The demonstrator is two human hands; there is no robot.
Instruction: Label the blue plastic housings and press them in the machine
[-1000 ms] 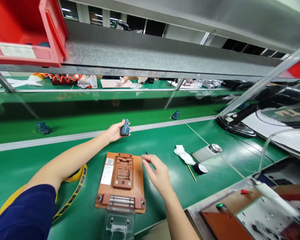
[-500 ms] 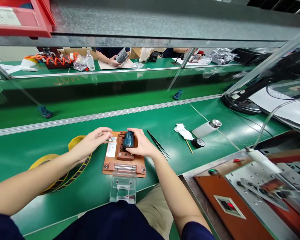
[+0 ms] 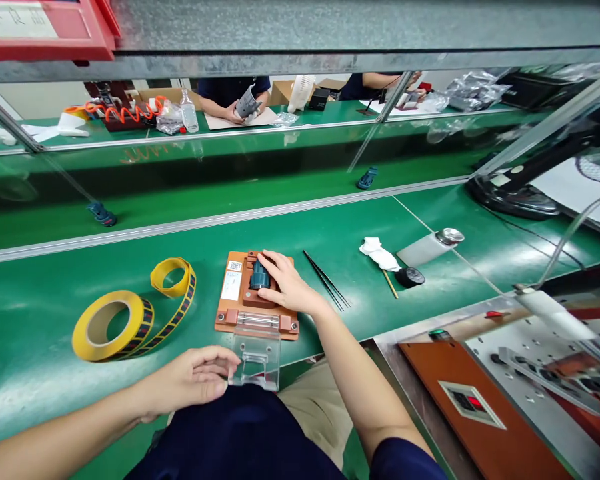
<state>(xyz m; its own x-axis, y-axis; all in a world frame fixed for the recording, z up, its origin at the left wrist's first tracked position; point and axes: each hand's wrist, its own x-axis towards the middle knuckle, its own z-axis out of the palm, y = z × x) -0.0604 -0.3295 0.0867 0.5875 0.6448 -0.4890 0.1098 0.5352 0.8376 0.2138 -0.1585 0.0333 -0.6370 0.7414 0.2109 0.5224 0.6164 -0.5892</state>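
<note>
A dark teal rounded plastic part lies in the raised nest of a brown fixture. My right hand is over its right side, with the thumb at the lower end and the fingers at the top, holding it in place. The fixture's hinged clear plastic flap is swung down toward my body. At the flap's left edge is my left hand, its fingers loosely bent and apart from the thumb, the fingertips meeting the edge. A label with a printed code is stuck on the fixture's left side.
A yellow label roll stands at left. Black tweezers, white cloth on a stick and a pump bottle lie at right. Small teal parts sit beyond the metal rail. Across the line, a co-worker's hands hold a grey housing.
My left hand has moved from the fixture's upper left down to the clear flap's left edge. My right hand stays on the teal part, its fingers more spread. The view has shifted slightly.
</note>
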